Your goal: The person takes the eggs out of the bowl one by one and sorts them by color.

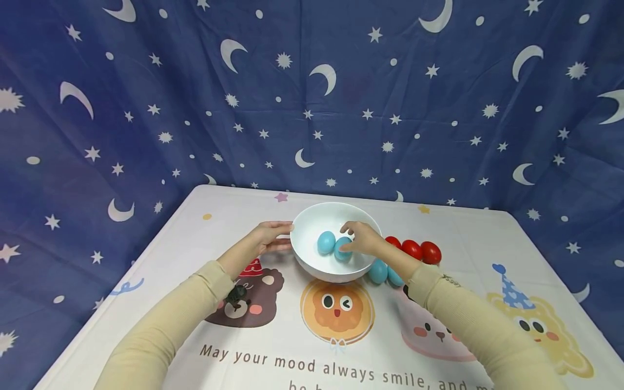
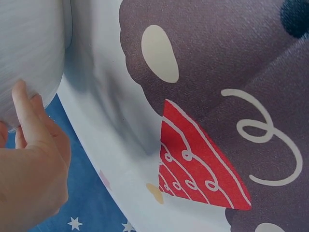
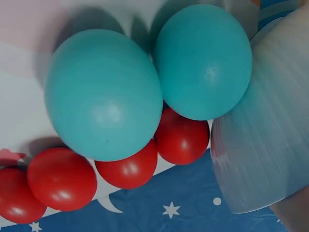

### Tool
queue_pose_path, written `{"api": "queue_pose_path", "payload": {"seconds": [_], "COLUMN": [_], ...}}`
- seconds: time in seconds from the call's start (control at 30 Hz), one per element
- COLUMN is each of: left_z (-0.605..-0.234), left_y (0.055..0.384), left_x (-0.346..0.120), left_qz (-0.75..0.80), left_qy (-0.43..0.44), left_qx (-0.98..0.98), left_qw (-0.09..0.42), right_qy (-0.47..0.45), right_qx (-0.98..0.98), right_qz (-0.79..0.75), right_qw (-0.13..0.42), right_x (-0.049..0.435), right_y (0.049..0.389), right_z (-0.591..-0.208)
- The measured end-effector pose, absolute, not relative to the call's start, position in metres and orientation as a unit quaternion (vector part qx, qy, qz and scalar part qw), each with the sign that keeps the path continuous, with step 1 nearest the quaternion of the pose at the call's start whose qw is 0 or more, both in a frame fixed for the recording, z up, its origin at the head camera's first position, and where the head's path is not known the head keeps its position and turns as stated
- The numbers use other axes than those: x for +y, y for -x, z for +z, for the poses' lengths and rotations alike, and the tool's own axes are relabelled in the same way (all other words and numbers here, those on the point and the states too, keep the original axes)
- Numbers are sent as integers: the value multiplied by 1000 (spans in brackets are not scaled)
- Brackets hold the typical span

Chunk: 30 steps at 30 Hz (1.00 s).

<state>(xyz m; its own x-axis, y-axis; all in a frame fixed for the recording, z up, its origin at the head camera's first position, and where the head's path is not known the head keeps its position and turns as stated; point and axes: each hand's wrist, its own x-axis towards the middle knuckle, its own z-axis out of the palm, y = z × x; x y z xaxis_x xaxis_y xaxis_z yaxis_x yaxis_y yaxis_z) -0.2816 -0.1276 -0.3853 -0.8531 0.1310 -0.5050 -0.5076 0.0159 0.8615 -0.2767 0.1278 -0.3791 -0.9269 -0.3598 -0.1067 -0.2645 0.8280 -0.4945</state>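
Observation:
A white bowl (image 1: 312, 262) stands at the middle of the table, with a light blue egg (image 1: 326, 242) and a second blue egg (image 1: 340, 252) side by side inside it. The fingers of my left hand (image 1: 265, 236) touch the bowl's outer left side; the left wrist view shows their tips against the wall. Reaching over the right rim, my right hand (image 1: 363, 238) has its thumb across the second egg, with the other fingers spread above it. From the right wrist, only the bowl's outside (image 3: 265, 121) shows and the fingertips are hidden.
Right of the bowl, two more blue eggs (image 1: 377, 272) lie partly under my right forearm. Several red eggs (image 1: 431, 252) form a row behind them. A small dark object (image 1: 236, 295) sits by my left sleeve. A starry blue curtain (image 1: 341, 108) hangs beyond the table (image 1: 224, 216).

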Motion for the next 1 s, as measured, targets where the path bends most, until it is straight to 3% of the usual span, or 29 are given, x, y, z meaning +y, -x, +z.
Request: {"api": "queue_pose_path", "payload": {"seconds": [0.6, 1.0], "left_z": [-385, -384], "left_y": [283, 283], "left_x": [-127, -127], "left_qz": [688, 682], "left_qy": [147, 149], "left_qx": [672, 676], "left_qw": [233, 237], "right_qy": [110, 123], "right_qx": [949, 945], "right_qz": [-260, -265], "right_qw": [143, 146], "right_x": [119, 120], "right_y": [281, 280], "right_z": [-382, -380]}}
